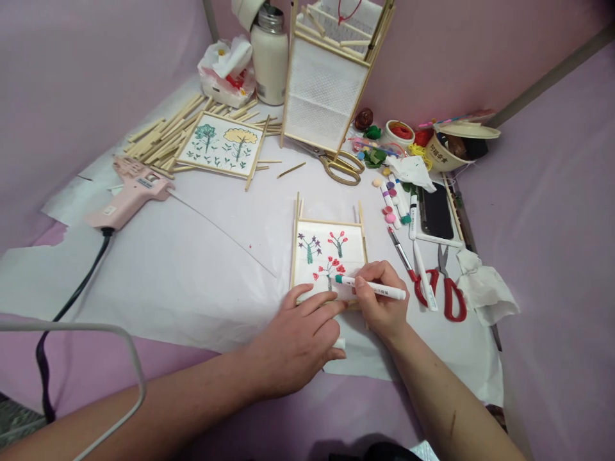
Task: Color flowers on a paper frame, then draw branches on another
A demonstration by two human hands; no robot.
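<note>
My right hand is closed around a white marker with a green tip end. The tip points at a drawing of flowers on a white panel framed with thin wooden sticks. Red and purple flowers with green stems show on it. My left hand lies with fingers stretched over the frame's lower edge, steadying the panel. By its thumb a short white piece sticks out, mostly hidden under the hand; I cannot tell whether the hand grips it.
A pink glue gun with a cord lies left, near wooden sticks and another drawn panel. Behind stand a lantern-like frame and a bottle. Gold scissors, red-handled scissors, markers and a phone lie right.
</note>
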